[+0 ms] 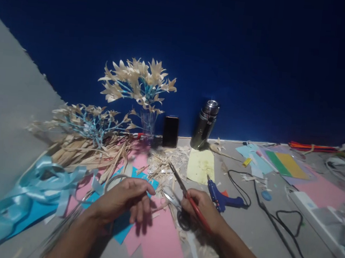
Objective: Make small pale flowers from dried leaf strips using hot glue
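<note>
My right hand [199,208] is closed around a long, slim tool [196,211] with a red handle and a dark metal front that tapers to a point, aimed up and to the left. Scissors [184,220] with dark finger loops and silver blades lie beside and partly under that hand. To the left, my left hand [132,198] is over pink paper [160,242], its fingers loosely bent and apart, with nothing visible in them. Pale shavings [162,165] are scattered beyond both hands. A blue glue gun [223,198] lies right of my right hand.
Light blue ribbon [47,177] and dried husks [86,153] lie at left. Against the blue wall stand pale flowers in a clear vase [148,122], a phone [170,131] and a dark flask [204,124]. Black cables [290,236], coloured sheets [289,164] and a white tray [317,222] are at right.
</note>
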The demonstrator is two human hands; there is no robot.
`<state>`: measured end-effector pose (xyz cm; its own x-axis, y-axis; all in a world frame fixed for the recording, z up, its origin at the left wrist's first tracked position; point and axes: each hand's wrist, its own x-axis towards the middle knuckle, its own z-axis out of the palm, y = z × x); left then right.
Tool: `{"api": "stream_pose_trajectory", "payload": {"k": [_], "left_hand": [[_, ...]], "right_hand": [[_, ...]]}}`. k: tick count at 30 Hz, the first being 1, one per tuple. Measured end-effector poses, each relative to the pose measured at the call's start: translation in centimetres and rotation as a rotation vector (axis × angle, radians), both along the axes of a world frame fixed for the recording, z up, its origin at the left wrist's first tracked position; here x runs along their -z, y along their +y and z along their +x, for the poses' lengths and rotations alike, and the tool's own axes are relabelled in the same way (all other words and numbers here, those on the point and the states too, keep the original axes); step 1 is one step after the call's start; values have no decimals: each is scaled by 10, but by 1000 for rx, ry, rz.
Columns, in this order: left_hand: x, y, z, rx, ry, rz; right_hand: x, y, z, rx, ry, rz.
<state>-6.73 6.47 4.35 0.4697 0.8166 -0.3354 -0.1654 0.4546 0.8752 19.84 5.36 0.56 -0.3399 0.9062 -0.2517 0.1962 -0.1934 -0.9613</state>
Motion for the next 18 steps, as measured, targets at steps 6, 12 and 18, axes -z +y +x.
{"api": "stream_pose_trajectory", "payload": {"k": [6, 12, 18], "left_hand": [[-3, 10, 30, 24, 34, 52], [9, 10, 46, 3, 54, 47], [23, 8, 53, 30, 21, 33]], "right_hand": [[5, -4, -1, -15, -16, 68], [-2, -9, 2, -16, -157, 102], [-2, -14, 7, 10, -208, 57]]}}
